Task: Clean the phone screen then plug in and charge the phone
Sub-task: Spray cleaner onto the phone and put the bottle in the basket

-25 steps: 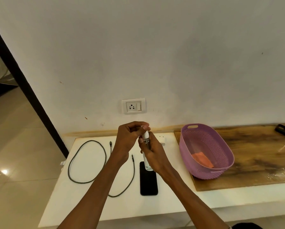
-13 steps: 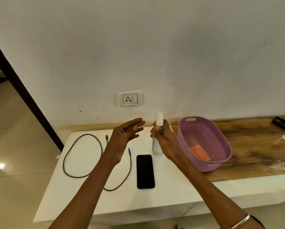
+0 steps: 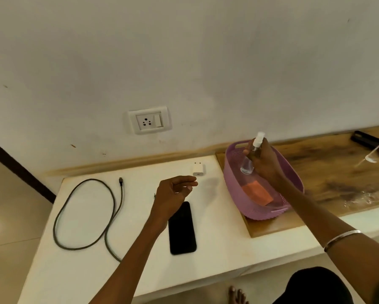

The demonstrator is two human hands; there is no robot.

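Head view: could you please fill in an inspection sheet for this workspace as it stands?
Surface: white table, with a wooden board along its right side.
Job's things: black phone flat, screen dark; white charger adapter near the wall; orange cloth inside the purple basket.
Clutter: a dark object and clear plastic at the board's far end.
Grippers: right hand grips the spray bottle over the basket; left hand hangs loosely curled above the phone, holding nothing.
Cables: charging cable looped at left, unplugged.
Surroundings: wall socket with nothing plugged in; tiled floor.
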